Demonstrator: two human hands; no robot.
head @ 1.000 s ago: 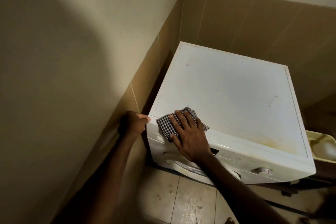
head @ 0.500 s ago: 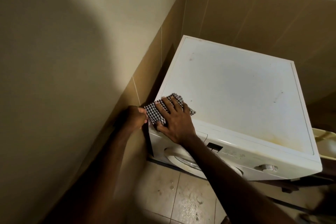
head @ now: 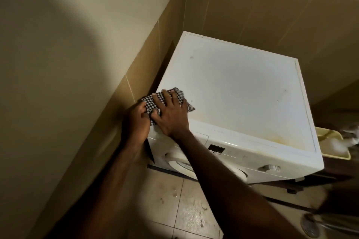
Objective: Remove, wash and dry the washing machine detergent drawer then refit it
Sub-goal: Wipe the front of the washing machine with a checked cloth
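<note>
A white front-loading washing machine (head: pixel 242 91) stands in the corner. A black-and-white checked cloth (head: pixel 179 96) lies on its top at the front left corner. My right hand (head: pixel 171 114) lies flat on the cloth with spread fingers, pressing it against the top. My left hand (head: pixel 136 120) is curled at the machine's front left corner, its fingertips at the cloth's left edge. The detergent drawer front (head: pixel 201 137) sits closed in the control panel, just right of my right wrist, beside a small display (head: pixel 216 149) and a dial (head: pixel 269 168).
Tiled walls close in at the left and back. A pale yellow basin (head: pixel 334 142) sits right of the machine. The tiled floor (head: pixel 186 209) in front is stained, with a round drain (head: pixel 309 226) at the lower right.
My right hand slid the cloth leftward and a little back along the machine's top to the front left corner. My left hand rose from the corner's edge to meet the cloth.
</note>
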